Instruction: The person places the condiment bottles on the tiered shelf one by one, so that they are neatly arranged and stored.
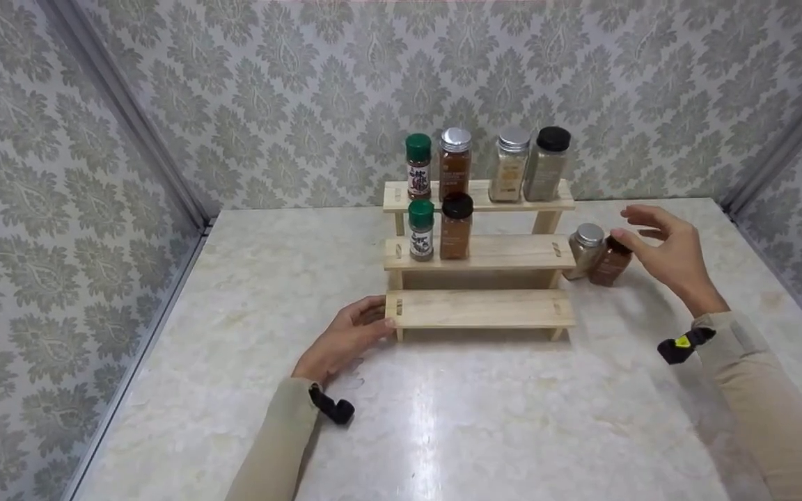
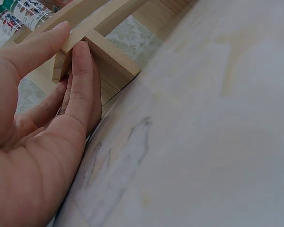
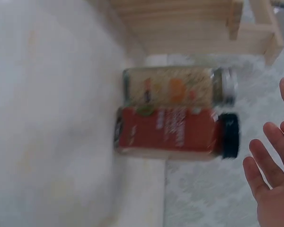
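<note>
A three-tier wooden spice rack (image 1: 484,309) stands on the table. My left hand (image 1: 345,337) grips the left end of its lowest shelf, thumb on top and fingers against the leg (image 2: 111,61) in the left wrist view. At the rack's right side, two spice jars stand close together: a silver-capped jar (image 1: 585,252) with pale contents and a dark-capped jar (image 1: 611,263) with a red label (image 3: 173,131). My right hand (image 1: 676,254) is beside the dark-capped one, its fingers spread and apart from the cap in the right wrist view.
On the top shelf are a green-capped bottle (image 1: 418,167), two silver-capped jars and a black-capped jar (image 1: 547,167). The middle shelf bears a green-capped bottle (image 1: 421,231) and a black-capped jar (image 1: 456,229) at its left. Patterned wall panels (image 1: 303,97) border the table.
</note>
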`<act>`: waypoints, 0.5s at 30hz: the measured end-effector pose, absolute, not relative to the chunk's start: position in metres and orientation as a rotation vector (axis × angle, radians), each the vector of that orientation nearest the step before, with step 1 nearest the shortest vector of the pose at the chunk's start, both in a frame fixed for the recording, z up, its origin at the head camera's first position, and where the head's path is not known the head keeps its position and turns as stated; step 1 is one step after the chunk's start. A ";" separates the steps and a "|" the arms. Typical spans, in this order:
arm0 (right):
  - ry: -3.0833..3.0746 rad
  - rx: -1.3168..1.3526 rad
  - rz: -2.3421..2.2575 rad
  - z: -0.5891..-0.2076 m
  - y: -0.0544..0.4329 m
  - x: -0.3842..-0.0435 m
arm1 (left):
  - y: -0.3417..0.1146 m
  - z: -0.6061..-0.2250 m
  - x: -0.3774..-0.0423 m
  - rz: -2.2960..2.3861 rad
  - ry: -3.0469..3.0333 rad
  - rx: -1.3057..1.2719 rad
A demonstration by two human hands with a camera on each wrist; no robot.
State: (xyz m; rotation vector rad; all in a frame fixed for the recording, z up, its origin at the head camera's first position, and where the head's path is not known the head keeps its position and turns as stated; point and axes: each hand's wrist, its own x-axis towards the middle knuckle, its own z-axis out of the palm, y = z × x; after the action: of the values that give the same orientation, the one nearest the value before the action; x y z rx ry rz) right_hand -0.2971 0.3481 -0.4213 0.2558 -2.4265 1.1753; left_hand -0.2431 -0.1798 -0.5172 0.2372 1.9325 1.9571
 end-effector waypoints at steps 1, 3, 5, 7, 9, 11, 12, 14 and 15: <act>-2.439 0.249 1.173 -0.425 0.351 -0.297 | -0.180 -0.518 -0.243 1.958 1.933 0.241; -2.458 0.237 1.170 -0.434 0.356 -0.298 | -0.180 -0.519 -0.243 1.959 1.933 0.241; -2.473 0.229 1.179 -0.442 0.360 -0.298 | -0.180 -0.520 -0.243 1.955 1.937 0.238; -2.480 0.240 1.196 -0.450 0.364 -0.298 | -0.180 -0.520 -0.243 1.954 1.935 0.236; -2.484 0.248 1.251 -0.457 0.368 -0.298 | -0.180 -0.520 -0.242 1.954 1.934 0.237; -2.481 0.263 1.318 -0.463 0.371 -0.298 | -0.180 -0.520 -0.242 1.956 1.932 0.241; -2.475 0.271 1.353 -0.466 0.372 -0.298 | -0.180 -0.519 -0.242 1.958 1.932 0.245; -2.463 0.276 1.425 -0.471 0.375 -0.299 | -0.181 -0.518 -0.243 1.956 1.936 0.249; -2.454 0.281 1.447 -0.473 0.375 -0.300 | -0.181 -0.518 -0.243 1.958 1.935 0.249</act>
State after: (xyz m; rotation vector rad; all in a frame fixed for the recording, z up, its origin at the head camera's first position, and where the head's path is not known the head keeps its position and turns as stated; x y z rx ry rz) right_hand -0.3004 0.3754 -0.4733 0.2806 -2.4537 1.4474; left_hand -0.2427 -0.1808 -0.5177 0.2488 1.9347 1.9579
